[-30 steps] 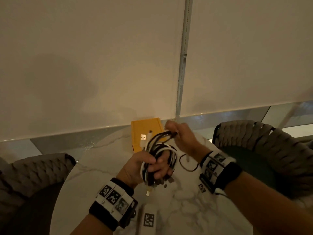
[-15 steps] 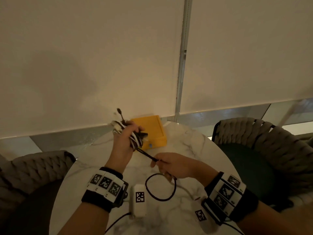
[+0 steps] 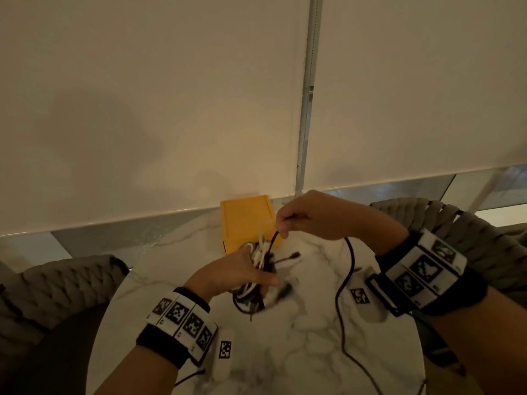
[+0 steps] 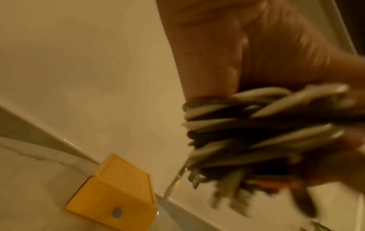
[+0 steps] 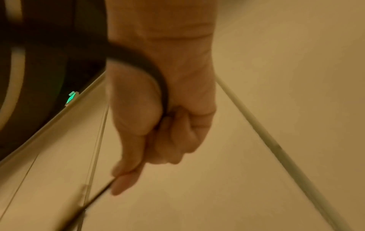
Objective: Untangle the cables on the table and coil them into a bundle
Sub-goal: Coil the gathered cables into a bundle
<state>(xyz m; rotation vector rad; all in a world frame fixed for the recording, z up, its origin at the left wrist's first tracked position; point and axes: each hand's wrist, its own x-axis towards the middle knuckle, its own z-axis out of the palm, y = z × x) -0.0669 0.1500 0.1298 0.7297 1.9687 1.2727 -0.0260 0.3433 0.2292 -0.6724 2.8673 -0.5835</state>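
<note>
A bundle of black and white cables (image 3: 258,276) is gripped in my left hand (image 3: 236,273) above the marble table (image 3: 299,346). In the left wrist view the coiled cables (image 4: 247,129) wrap around my fingers, plug ends hanging blurred below. My right hand (image 3: 308,216) is raised just behind and to the right of the bundle, pinching a black cable (image 3: 346,286) that runs from the bundle up to the fingers and then trails down across the table to the near edge. The right wrist view shows that black cable (image 5: 150,70) passing through my curled right hand (image 5: 158,125).
A yellow box (image 3: 248,220) stands at the table's far edge by the window blind. A white device with a square marker (image 3: 225,352) lies near my left wrist. Woven chairs flank the table at the left (image 3: 54,286) and right (image 3: 456,223).
My left hand brought the bundle back down toward the table's middle. My right hand rose from the table to behind the bundle, drawing the black cable up with it.
</note>
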